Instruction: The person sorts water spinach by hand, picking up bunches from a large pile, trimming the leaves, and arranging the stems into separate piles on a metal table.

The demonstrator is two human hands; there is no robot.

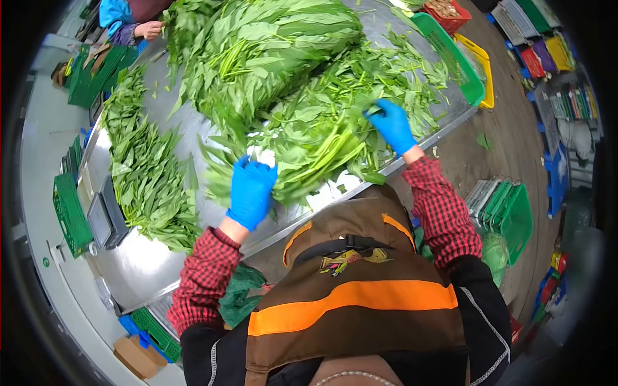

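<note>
My left hand (251, 192), in a blue glove, is closed on the leafy side of a loose bunch of water spinach (331, 154) at the near table edge. The bunch's pale green stems point up and to the right; some leaves blur beside the hand. My right hand (391, 125), also gloved in blue, is raised at the bunch's right side. Its fingers are pinched together on a blurred leaf (368, 106). Behind both hands rises a large heap of water spinach (270, 58), with loose stems and leaves (399, 77) scattered to its right.
The metal table (145, 273) carries a long row of greens (151, 174) and a scale (106, 215) on the left. Another person's hand (149, 29) is at the far left. Green (450, 55) and yellow crates (481, 64) stand beyond the right edge; more crates (515, 222) stand on the floor.
</note>
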